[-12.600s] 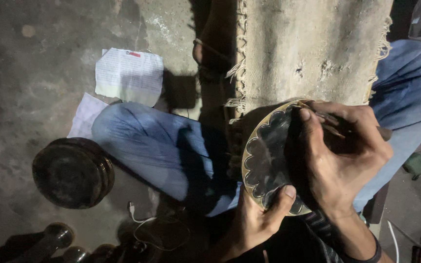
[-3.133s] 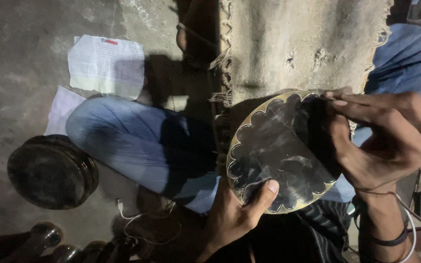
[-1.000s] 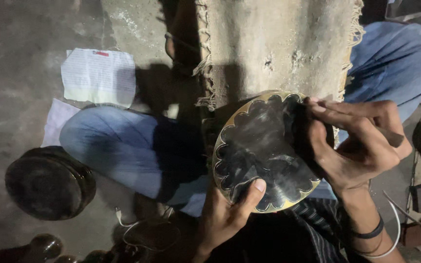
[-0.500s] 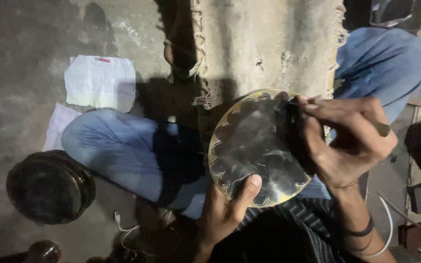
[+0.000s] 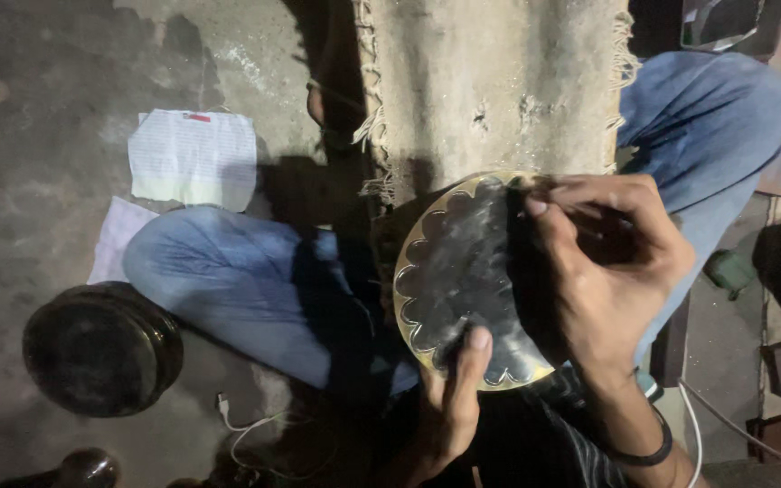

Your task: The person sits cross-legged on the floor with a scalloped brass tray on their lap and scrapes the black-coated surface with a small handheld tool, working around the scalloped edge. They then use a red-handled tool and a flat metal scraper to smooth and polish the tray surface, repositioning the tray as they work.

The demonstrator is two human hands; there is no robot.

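Two hands are busy on one round metal plate [image 5: 463,280], a dark disc with a scalloped, brass-coloured border, held tilted over the person's lap between the blue-jeaned knees. The left hand [image 5: 449,411] comes up from the near side and props the plate from below, its thumb pressed flat on the lower face and the rest of its fingers hidden behind the disc, so it is closed around the near rim. The right hand [image 5: 603,271] lies over the plate's right half, fingers curled tight and pinched together near the far rim; whether they grip a small tool or cloth I cannot tell, since the fingers cover that spot. Judging by the surface, the work looks partway through: the scalloped border gleams along the left and near edges, while the centre shows dull, streaky grey patches. On the floor to the left rests a dark round metal vessel [image 5: 101,348], and farther off lies a sheet of lined paper [image 5: 193,158]. A frayed grey mat [image 5: 499,86] stretches away beyond the plate.
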